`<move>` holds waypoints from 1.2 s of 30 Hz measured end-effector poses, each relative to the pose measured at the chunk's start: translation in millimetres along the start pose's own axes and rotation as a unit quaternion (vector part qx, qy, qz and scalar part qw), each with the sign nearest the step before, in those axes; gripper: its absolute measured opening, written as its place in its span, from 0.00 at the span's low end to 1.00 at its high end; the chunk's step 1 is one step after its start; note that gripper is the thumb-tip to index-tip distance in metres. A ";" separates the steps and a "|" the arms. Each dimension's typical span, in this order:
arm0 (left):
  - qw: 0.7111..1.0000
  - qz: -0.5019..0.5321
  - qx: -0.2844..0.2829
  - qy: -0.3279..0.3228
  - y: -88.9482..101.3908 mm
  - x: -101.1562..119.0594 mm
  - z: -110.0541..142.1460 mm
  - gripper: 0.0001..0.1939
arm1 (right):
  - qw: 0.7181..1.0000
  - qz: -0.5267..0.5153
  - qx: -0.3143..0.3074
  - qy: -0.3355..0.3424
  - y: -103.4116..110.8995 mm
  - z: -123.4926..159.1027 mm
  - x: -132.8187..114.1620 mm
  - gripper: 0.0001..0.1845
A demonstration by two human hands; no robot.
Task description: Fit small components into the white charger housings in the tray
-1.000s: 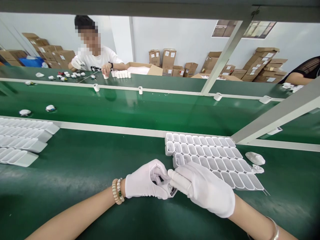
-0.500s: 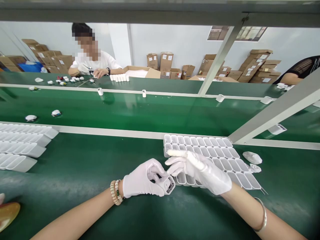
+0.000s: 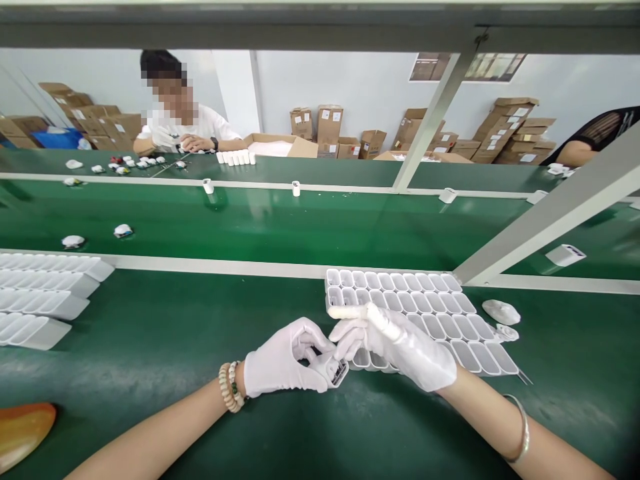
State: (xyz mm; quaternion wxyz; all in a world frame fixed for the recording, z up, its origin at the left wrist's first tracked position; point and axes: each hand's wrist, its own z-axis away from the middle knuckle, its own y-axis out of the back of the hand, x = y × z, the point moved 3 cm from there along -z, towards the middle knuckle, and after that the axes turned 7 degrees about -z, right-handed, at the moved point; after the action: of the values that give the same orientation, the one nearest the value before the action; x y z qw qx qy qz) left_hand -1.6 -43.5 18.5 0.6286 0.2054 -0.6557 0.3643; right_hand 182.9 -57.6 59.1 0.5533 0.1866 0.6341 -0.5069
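Observation:
My left hand point(image 3: 287, 360), in a white glove, is closed around a small white plastic housing point(image 3: 338, 375) whose open end points to the right. Dark and metallic parts show inside that end. Over the housing's upper edge lies my gloved right hand point(image 3: 393, 343), its index finger stretched out straight and the other fingers bent down to the rim. It holds nothing that I can see; its thumb is hidden. Rows of empty white housings point(image 3: 435, 303) stand beneath and behind my right hand, with several covered by it.
More white housings point(image 3: 43, 303) stand in rows at the left. A green conveyor belt point(image 3: 250, 230) carries white parts behind a pale rail. A slanting post point(image 3: 545, 207) rises at the right. A crumpled white piece point(image 3: 501, 312) lies beside the rows. Across the belt sits a co-worker point(image 3: 187, 127).
My right fingertips have come down onto the edge of the housing in my left hand. White parts on the belt have shifted to the right. The view has tilted slightly.

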 end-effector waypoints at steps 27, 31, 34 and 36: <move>0.997 -0.066 0.027 -0.019 3.1 -2.1 1.5 0.25 | 0.848 0.528 0.043 0.006 -19.7 8.8 7.3 0.23; 0.992 -0.094 0.039 -0.069 5.1 -5.1 -0.1 0.25 | 0.819 0.570 0.066 0.030 -24.2 12.4 15.0 0.37; 0.988 -0.108 0.028 -0.102 4.3 -6.2 -0.6 0.24 | 0.828 0.555 0.075 0.021 -25.2 11.3 17.0 0.34; 0.985 -0.118 0.026 -0.123 3.3 -6.8 -0.8 0.23 | 0.838 0.540 0.078 0.012 -25.1 10.1 16.7 0.31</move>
State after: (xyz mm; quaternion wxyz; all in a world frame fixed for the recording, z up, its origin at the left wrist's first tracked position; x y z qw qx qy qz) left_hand -2.7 -42.0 11.2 0.5763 0.3405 -0.6895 0.2765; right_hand 162.7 -82.1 56.4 0.7150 0.5481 0.3981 -0.1731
